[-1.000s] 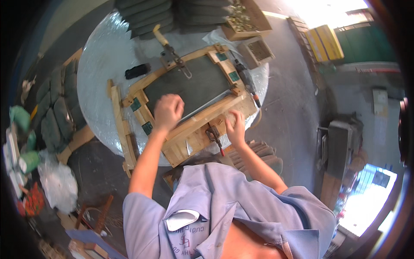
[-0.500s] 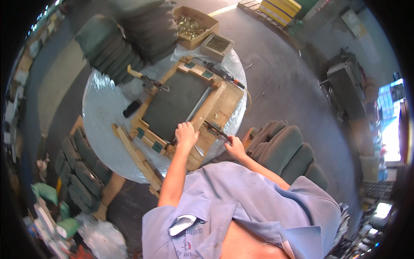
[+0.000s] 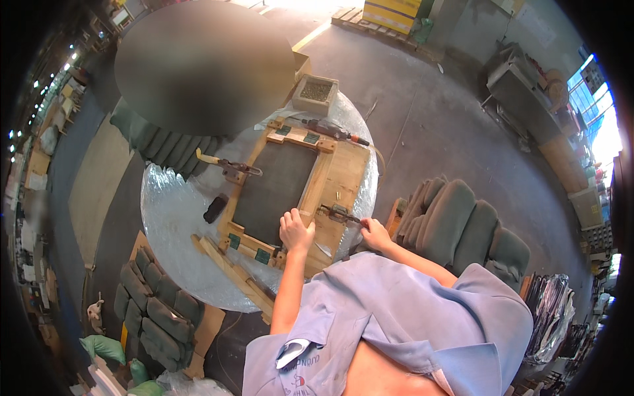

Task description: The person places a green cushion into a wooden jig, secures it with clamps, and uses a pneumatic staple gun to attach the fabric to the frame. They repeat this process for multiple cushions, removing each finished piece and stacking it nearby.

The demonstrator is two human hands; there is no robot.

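A dark grey-green padded panel [image 3: 274, 191] lies inside a wooden frame [image 3: 320, 178] on a round, foil-like covered table. My left hand [image 3: 296, 231] rests at the frame's near right bar, its fingers bent over the edge; what lies under the fingertips is hidden. A metal toggle clamp [image 3: 338, 213] is fixed to the board on the right side. My right hand [image 3: 375, 234] is closed around the end of its dark handle. On the frame's left side stands a second toggle clamp [image 3: 234, 166] with a yellow handle. Small brass-coloured pieces [image 3: 339, 195] lie on the board.
A power tool [image 3: 333, 131] lies beyond the frame, near a box of small parts [image 3: 316, 94]. A black object [image 3: 215, 208] and wooden strips [image 3: 234, 274] are at the left. Stacked cushions [image 3: 449, 221] stand to my right, others [image 3: 158, 307] at the lower left. A blurred oval covers the upper left.
The whole view has shifted, so the table sits slightly lower and further right. Both hands keep their places at the frame and the clamp handle. A blurred oval now covers the far cushions.
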